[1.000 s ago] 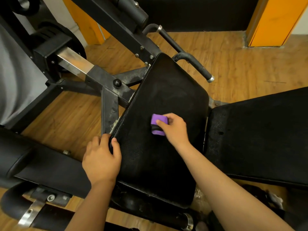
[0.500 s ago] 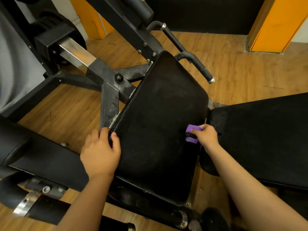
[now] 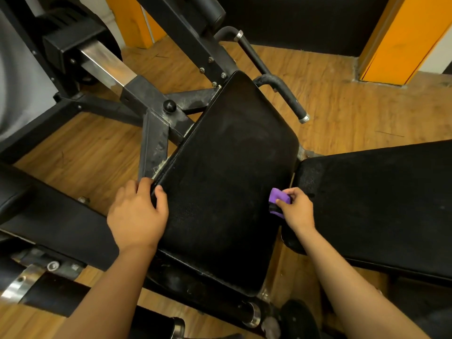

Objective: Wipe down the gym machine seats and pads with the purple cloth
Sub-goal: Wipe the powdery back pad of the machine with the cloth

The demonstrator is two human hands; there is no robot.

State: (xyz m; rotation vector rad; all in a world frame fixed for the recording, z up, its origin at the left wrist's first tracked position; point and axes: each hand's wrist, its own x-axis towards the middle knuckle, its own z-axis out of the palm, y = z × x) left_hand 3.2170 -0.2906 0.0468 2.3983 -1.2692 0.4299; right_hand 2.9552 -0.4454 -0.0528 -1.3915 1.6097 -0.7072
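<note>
A black padded seat (image 3: 227,182) of a gym machine fills the middle of the view. My right hand (image 3: 297,209) grips a folded purple cloth (image 3: 277,198) with a black band and presses it against the seat's right edge, close to the gap beside the black back pad (image 3: 381,204) on the right. My left hand (image 3: 137,214) holds the seat's left edge, thumb on top of the pad and fingers curled over the rim.
A black steel frame (image 3: 154,143) with a knob (image 3: 169,106) runs under the seat's left side. A grip handle (image 3: 286,96) sticks out behind the seat. A black roller pad (image 3: 53,216) lies at left. Wooden floor (image 3: 342,113) and orange pillars (image 3: 401,40) lie beyond.
My right hand has swept the cloth from the seat's middle to its right edge, then held there. My left hand has stayed on the left edge.
</note>
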